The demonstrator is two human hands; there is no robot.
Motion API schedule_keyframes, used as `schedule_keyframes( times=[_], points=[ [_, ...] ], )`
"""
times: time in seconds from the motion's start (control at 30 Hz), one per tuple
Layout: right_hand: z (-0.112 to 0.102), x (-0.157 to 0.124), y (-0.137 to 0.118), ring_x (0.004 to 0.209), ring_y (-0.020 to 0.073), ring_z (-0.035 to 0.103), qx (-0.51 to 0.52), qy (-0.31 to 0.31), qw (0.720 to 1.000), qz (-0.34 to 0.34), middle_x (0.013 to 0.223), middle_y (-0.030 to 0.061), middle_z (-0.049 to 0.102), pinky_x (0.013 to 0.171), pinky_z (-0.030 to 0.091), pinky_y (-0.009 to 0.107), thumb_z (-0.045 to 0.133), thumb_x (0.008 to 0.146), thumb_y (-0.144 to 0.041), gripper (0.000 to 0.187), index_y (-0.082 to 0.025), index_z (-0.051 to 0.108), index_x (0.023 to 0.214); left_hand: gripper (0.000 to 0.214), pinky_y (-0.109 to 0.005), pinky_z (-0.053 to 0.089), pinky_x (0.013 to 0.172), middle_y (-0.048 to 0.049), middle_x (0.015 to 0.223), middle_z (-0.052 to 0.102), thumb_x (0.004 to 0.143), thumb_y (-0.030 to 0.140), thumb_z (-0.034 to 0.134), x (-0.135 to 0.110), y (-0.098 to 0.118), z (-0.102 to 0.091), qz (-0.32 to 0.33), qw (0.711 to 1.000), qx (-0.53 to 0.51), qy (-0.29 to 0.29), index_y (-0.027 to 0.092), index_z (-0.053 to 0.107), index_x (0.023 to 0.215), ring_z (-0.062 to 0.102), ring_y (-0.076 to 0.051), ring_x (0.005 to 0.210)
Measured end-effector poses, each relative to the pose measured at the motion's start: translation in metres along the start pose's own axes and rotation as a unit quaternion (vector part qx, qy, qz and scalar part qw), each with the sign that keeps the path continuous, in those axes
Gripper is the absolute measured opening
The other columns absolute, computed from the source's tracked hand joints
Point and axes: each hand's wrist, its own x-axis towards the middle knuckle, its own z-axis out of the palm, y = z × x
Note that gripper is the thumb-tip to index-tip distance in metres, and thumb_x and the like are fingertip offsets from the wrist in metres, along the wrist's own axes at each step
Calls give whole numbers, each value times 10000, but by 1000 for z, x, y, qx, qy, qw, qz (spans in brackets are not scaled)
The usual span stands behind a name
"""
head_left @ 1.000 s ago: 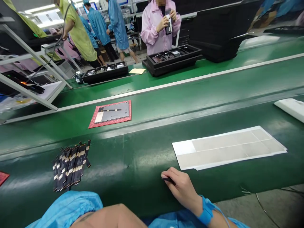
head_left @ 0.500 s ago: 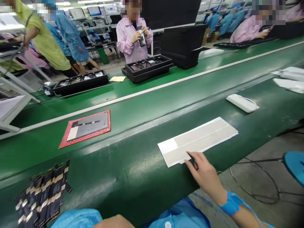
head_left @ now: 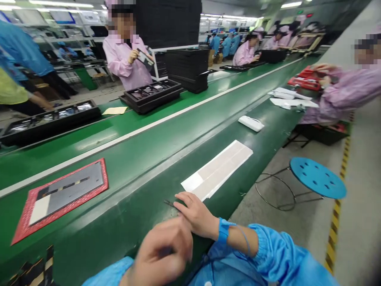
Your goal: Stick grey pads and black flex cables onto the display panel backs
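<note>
My right hand rests on the near edge of the green belt, fingers pinched on a thin dark tool that points left. A blue wrist strap circles that wrist. My left hand hovers just in front of it, blurred, its fingers curled; whether it holds anything is unclear. A stack of long white sheets lies just beyond my right hand. At the left lies a red-edged mat with a grey panel. Black and gold strips show at the bottom left corner.
Black trays sit on the far side, where a person in pink holds a small part. A white device lies further along the belt. A blue stool stands on the floor at right, near a seated co-worker.
The view has swung right. My right hand pulled back from the white sheets to the belt edge, still holding the dark tool. My left hand has come up into view.
</note>
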Motion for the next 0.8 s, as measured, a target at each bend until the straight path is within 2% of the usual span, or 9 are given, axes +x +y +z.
schedule_keyframes(
  times=[0.07, 0.17, 0.23, 0.3, 0.43, 0.53, 0.67, 0.73, 0.8],
  points=[
    [-18, 4, 13, 1119, 205, 625, -24, 16, 999, 40, 1210, 86, 673, 997, 526, 334, 556, 905, -181, 226, -212, 694, 1081, 334, -376, 468, 599, -38, 679, 613, 885, 553, 551, 32, -9, 21, -18, 999, 27, 5, 265, 541, 718, 570, -228, 637],
    [-52, 9, 51, 1054, 205, 651, -85, 75, 980, 164, 1164, 97, 679, 942, 545, 338, 484, 959, -188, 244, -206, 698, 1076, 155, -457, 517, 786, -109, 921, 661, 858, 409, 628, 78, -14, 72, 1, 995, 97, -25, 261, 598, 893, 627, -309, 885],
    [-81, 3, 80, 1043, 227, 649, -130, 125, 949, 257, 1130, 120, 674, 931, 540, 369, 427, 978, -171, 282, -179, 693, 1073, 82, -485, 513, 857, -139, 996, 631, 869, 310, 609, 105, -12, 107, 21, 992, 121, -26, 237, 582, 895, 608, -330, 986],
    [-111, -12, 105, 1025, 243, 645, -168, 167, 913, 333, 1117, 133, 668, 924, 529, 389, 399, 985, -166, 302, -166, 694, 1051, 84, -475, 513, 864, -118, 963, 601, 848, 217, 617, 129, -5, 136, 36, 992, 121, -28, 229, 539, 818, 599, -312, 975],
    [-163, -58, 136, 991, 262, 632, -215, 209, 852, 430, 1095, 151, 661, 899, 513, 406, 431, 974, -169, 268, -156, 698, 981, 188, -433, 490, 914, -93, 1025, 584, 814, 132, 662, 169, 23, 180, 56, 995, 72, -48, 236, 517, 874, 579, -269, 1019],
    [-188, -94, 155, 946, 261, 626, -224, 215, 828, 468, 1036, 170, 664, 847, 511, 403, 497, 942, -128, 191, -138, 682, 898, 194, -430, 449, 945, -94, 1028, 582, 821, 137, 671, 199, 42, 214, 47, 993, 69, -88, 235, 523, 900, 558, -263, 1047],
    [-205, -136, 187, 874, 186, 628, -205, 221, 830, 469, 923, 62, 655, 813, 525, 365, 578, 958, -184, 140, -140, 639, 839, 312, -413, 451, 830, -48, 840, 545, 718, 159, 767, 247, 46, 257, 11, 983, 77, -168, 218, 465, 662, 562, -249, 904],
    [-208, -151, 204, 860, 165, 638, -188, 236, 839, 452, 912, 21, 643, 793, 542, 351, 555, 995, -256, 185, -137, 638, 882, 372, -380, 453, 755, -19, 753, 511, 685, 209, 792, 274, 40, 267, -5, 974, 63, -217, 208, 435, 578, 550, -215, 794],
    [-212, -160, 220, 807, 149, 644, -161, 255, 855, 422, 905, 12, 645, 731, 557, 316, 557, 1003, -305, 199, -143, 645, 927, 379, -361, 450, 739, -9, 729, 507, 663, 228, 777, 301, 33, 267, -12, 965, 36, -258, 200, 421, 536, 531, -197, 758]
  ],
)
